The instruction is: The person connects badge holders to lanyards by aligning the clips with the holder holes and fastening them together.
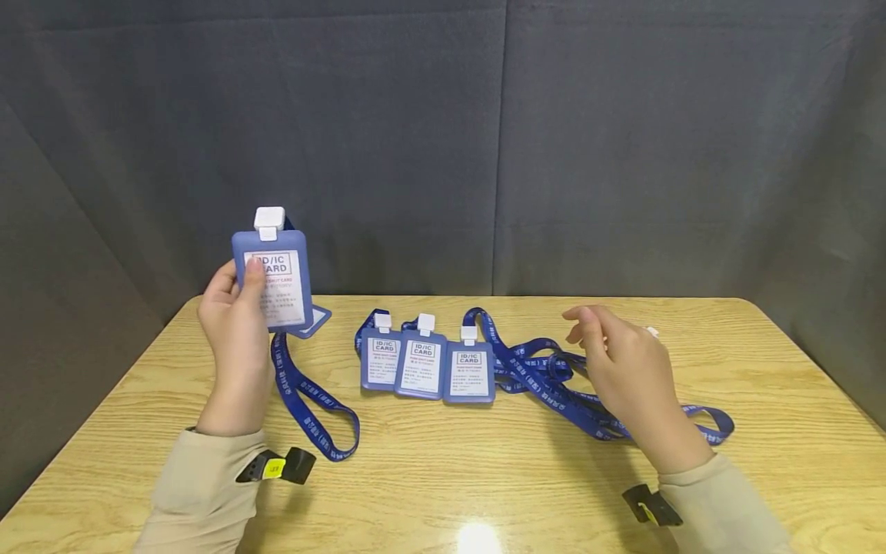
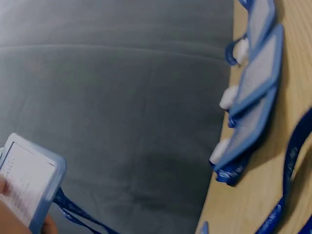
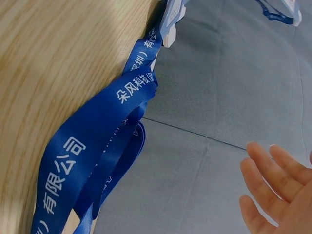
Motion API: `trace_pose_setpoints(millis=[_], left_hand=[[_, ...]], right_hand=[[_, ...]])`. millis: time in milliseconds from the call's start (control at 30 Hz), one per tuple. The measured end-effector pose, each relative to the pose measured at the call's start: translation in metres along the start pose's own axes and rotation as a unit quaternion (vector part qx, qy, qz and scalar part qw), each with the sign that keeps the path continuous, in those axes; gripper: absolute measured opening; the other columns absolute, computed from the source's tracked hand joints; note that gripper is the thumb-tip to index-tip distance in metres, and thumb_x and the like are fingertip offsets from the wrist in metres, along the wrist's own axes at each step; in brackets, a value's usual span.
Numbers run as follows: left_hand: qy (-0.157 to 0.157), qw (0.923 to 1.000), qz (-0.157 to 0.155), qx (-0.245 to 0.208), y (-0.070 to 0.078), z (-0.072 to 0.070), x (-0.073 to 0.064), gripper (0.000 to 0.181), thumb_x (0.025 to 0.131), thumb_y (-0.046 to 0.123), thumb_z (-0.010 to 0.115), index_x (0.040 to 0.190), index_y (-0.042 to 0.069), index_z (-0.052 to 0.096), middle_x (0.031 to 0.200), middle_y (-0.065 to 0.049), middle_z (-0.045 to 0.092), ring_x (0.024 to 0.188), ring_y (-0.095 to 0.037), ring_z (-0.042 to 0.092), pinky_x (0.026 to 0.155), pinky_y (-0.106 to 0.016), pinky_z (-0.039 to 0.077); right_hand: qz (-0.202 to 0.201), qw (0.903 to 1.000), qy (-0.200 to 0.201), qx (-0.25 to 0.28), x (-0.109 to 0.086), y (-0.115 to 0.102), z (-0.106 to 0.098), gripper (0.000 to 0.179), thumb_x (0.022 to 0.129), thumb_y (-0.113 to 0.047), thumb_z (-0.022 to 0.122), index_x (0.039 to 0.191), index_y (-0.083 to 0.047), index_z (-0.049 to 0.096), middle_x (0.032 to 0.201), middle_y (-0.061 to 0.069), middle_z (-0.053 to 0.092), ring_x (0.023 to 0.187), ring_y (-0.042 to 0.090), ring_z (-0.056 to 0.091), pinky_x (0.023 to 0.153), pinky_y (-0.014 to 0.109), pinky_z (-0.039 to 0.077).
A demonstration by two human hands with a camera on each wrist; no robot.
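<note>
My left hand (image 1: 238, 331) holds a blue ID card holder (image 1: 296, 285) upright above the left of the table, thumb across its front and fingers behind. A white clip tops it, and in the left wrist view its lanyard (image 2: 73, 216) trails from behind the card holder (image 2: 29, 178). Below, another card holder (image 1: 318, 322) lies partly hidden, with a looped lanyard (image 1: 294, 385) in front. My right hand (image 1: 626, 369) hovers over blue lanyards (image 1: 581, 412) with nothing in it; its fingers (image 3: 265, 183) look loosely bent in the right wrist view.
Three card holders (image 1: 422, 365) lie side by side, partly overlapping, mid-table, their lanyards heaped to the right. A small white piece (image 1: 652, 332) shows behind my right hand. Dark grey cloth (image 1: 388, 154) hangs behind the wooden table (image 1: 415, 477).
</note>
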State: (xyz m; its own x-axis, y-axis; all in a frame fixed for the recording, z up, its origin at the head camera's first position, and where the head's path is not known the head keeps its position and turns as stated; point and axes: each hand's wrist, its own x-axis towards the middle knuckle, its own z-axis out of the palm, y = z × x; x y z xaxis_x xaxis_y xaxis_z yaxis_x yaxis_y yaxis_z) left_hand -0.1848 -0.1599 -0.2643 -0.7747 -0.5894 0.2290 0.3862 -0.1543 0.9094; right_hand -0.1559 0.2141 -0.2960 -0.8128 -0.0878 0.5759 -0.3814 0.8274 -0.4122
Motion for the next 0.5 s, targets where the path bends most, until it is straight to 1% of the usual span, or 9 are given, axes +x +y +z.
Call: trace_pose_setpoints(millis=[100, 167, 267, 333, 400, 500], left_hand=[[-0.015, 0.9988, -0.039, 0.027, -0.006, -0.003, 0.005, 0.017, 0.099, 0.021, 0.061, 0.110, 0.009, 0.065, 0.089, 0.003, 0.067, 0.080, -0.010, 0.061, 0.069, -0.019, 0.049], [-0.028, 0.9960, -0.066, 0.053, -0.009, -0.005, 0.007, 0.025, 0.100, 0.023, 0.059, 0.117, 0.006, 0.063, 0.091, 0.004, 0.065, 0.081, -0.008, 0.059, 0.069, -0.018, 0.048], [-0.045, 0.9891, -0.103, 0.096, -0.013, -0.008, 0.010, 0.039, 0.102, 0.026, 0.056, 0.132, 0.002, 0.057, 0.097, 0.003, 0.059, 0.086, -0.008, 0.056, 0.072, -0.018, 0.046], [-0.052, 0.9836, -0.116, 0.128, -0.017, -0.011, 0.013, 0.046, 0.103, 0.028, 0.053, 0.139, 0.000, 0.052, 0.101, 0.003, 0.057, 0.088, -0.007, 0.054, 0.074, -0.018, 0.045], [-0.057, 0.9777, -0.127, 0.157, -0.021, -0.013, 0.016, 0.049, 0.103, 0.029, 0.052, 0.143, 0.000, 0.048, 0.106, 0.001, 0.057, 0.088, -0.006, 0.054, 0.074, -0.018, 0.045], [-0.064, 0.9700, -0.138, 0.190, -0.027, -0.016, 0.020, 0.052, 0.104, 0.030, 0.051, 0.146, 0.000, 0.045, 0.116, -0.006, 0.058, 0.086, -0.005, 0.055, 0.072, -0.016, 0.046]], right_hand=[[0.000, 1.0000, -0.005, 0.001, 0.000, 0.000, 0.000, 0.038, 0.110, -0.026, 0.035, 0.113, -0.009, 0.069, 0.088, 0.004, 0.073, 0.073, 0.026, 0.066, 0.060, 0.045, 0.046], [-0.003, 1.0000, -0.006, -0.002, 0.000, 0.001, 0.001, 0.038, 0.110, -0.025, 0.035, 0.113, -0.009, 0.069, 0.087, 0.004, 0.073, 0.073, 0.026, 0.066, 0.059, 0.045, 0.046], [-0.005, 0.9999, -0.009, -0.007, 0.000, 0.001, 0.002, 0.038, 0.110, -0.026, 0.035, 0.112, -0.009, 0.069, 0.086, 0.003, 0.073, 0.071, 0.025, 0.066, 0.059, 0.044, 0.046], [-0.004, 0.9999, -0.013, -0.008, 0.000, 0.001, 0.002, 0.039, 0.110, -0.026, 0.034, 0.111, -0.009, 0.070, 0.086, 0.003, 0.073, 0.070, 0.025, 0.065, 0.058, 0.043, 0.046], [-0.002, 0.9998, -0.017, -0.010, 0.000, 0.001, 0.003, 0.040, 0.110, -0.027, 0.034, 0.111, -0.009, 0.070, 0.086, 0.002, 0.073, 0.070, 0.024, 0.065, 0.058, 0.043, 0.046], [0.001, 0.9997, -0.022, -0.010, 0.000, 0.000, 0.003, 0.041, 0.110, -0.028, 0.033, 0.110, -0.010, 0.070, 0.086, 0.002, 0.073, 0.069, 0.023, 0.064, 0.058, 0.043, 0.046]])
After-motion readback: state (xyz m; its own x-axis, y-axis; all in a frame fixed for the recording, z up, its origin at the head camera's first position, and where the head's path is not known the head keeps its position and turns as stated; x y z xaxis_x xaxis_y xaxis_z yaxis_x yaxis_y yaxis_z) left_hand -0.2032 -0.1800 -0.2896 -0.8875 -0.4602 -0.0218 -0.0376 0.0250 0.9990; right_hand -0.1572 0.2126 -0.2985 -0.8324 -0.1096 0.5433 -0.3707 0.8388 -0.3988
